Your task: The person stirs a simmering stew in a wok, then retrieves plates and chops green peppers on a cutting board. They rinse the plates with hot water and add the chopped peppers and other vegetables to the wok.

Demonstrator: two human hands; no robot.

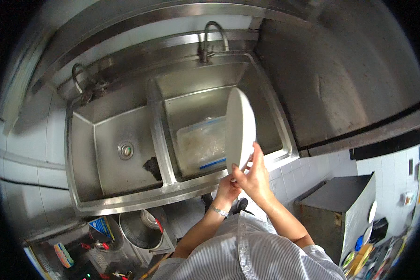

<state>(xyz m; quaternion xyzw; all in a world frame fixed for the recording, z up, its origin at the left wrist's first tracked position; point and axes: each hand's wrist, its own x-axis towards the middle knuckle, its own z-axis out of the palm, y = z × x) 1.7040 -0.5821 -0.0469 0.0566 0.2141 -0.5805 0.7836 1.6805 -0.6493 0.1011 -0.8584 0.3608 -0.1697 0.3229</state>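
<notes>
A large white plate or shallow bowl [243, 129] stands nearly on edge over the right basin, held in both hands. My right hand [255, 175] grips its near right edge, the thumb on one face and the fingers on the other. My left hand [228, 189], with a metal watch band at the wrist, holds the lower rim, its fingers partly hidden behind the rim and my right hand. Beneath the dish, a clear plastic container with a blue edge [201, 147] lies in the right basin of the steel double sink [157, 133]; the dish hides its right part.
Curved faucets stand behind the right basin [215, 38] and left basin [77, 75]. A dark scouring pad or clump [152, 168] lies beside the divider. Below left is a round metal pot [141, 229]. A grey metal cabinet [336, 206] stands at right, past a large steel panel [336, 77].
</notes>
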